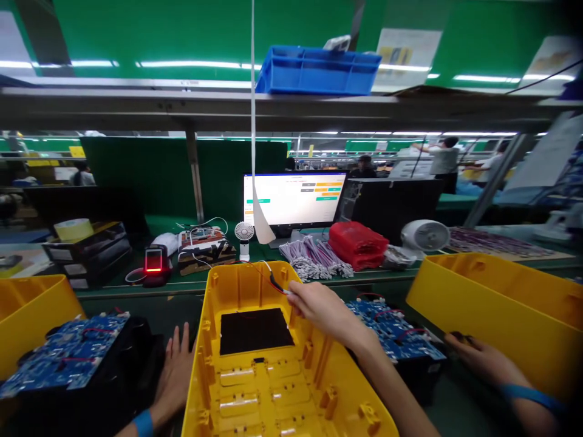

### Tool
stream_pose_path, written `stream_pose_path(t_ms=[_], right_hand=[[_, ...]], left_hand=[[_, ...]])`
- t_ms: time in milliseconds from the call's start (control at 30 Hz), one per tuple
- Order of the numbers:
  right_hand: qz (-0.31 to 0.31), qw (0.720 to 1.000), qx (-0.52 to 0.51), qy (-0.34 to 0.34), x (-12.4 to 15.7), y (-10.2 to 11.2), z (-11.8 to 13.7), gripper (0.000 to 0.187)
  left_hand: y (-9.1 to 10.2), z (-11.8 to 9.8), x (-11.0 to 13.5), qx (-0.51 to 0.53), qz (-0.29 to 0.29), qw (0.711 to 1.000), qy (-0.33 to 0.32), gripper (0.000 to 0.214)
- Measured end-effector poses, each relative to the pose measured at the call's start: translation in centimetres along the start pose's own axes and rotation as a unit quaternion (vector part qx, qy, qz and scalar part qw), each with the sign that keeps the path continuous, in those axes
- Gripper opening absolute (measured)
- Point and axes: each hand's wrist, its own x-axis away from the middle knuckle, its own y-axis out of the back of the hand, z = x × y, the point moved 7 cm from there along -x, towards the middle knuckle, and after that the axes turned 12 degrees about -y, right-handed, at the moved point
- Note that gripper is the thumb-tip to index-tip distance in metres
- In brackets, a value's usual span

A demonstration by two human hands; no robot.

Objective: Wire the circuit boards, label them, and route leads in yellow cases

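Observation:
A yellow plastic housing (207, 364) lies open before me, with a black rectangular pad (255, 331) and clear strips on its inner floor. Above its far right wall, my right hand (319, 306) pinches a thin cable (277, 284) with red and black wires. The cable's other end runs toward the far rim. My left hand (175, 370), wearing a blue wristband, is beside the left outer wall, its fingers stretched out and nothing in them. Whether it touches the wall I cannot tell.
Blue circuit boards (86, 349) on black blocks flank the housing. At right, another person's hand (487, 364) is by a second yellow housing (496, 303). Behind are a monitor (294, 200), wire bundles (314, 255), a red bag (357, 243) and small fans. A paper strip (260, 218) hangs down.

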Motion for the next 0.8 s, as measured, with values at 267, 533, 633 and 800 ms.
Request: stream_pose_path(t_ms=[267, 533, 633, 800], right_hand=[[0.082, 0.978, -0.192, 0.007, -0.1, 0.5, -3.7, 0.027], [0.115, 0.968, -0.225, 0.010, -1.4, -1.3, -4.9, 0.035], [0.138, 0.967, -0.212, 0.006, -1.7, -1.9, -4.8, 0.039], [0.175, 0.968, -0.180, 0.014, -1.9, -0.6, -3.6, 0.039]], left_hand=[[-3.3, -3.2, -1.3, -0.063, 0.025, 0.997, -0.025, 0.054], [-3.9, -4.0, -1.6, 0.010, -0.022, 1.000, -0.017, 0.060], [-4.0, -3.8, -1.7, 0.046, -0.031, 0.998, -0.006, 0.063], [-3.7, -3.8, -1.6, 0.100, -0.042, 0.994, 0.003, 0.065]])
